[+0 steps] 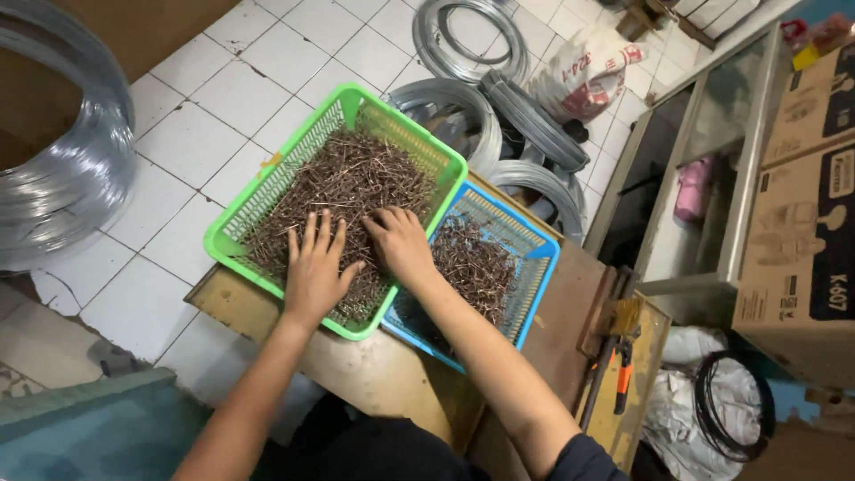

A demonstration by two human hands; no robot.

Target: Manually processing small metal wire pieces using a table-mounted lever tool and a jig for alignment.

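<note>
Nails (352, 178), thin and rust-brown, are heaped in a green plastic basket (267, 191) that is set on a worn wooden board (374, 365), its long axis running from the near left up toward the far right. Both hands are laid directly on the heap at its near end. The left hand (313, 267) is spread flat and wide, fingers splayed, palm down, nothing closed in it. The right hand (401, 242) is placed just beside it, toward the basket's right wall, with fingers curled into the pile; whether any nails are pinched under them cannot be told. The bulk of the heap lies ahead of the fingertips, away from the body. A blue basket (534, 258) with a smaller lot of nails is set touching the green one on the right, nearer the right hand.
</note>
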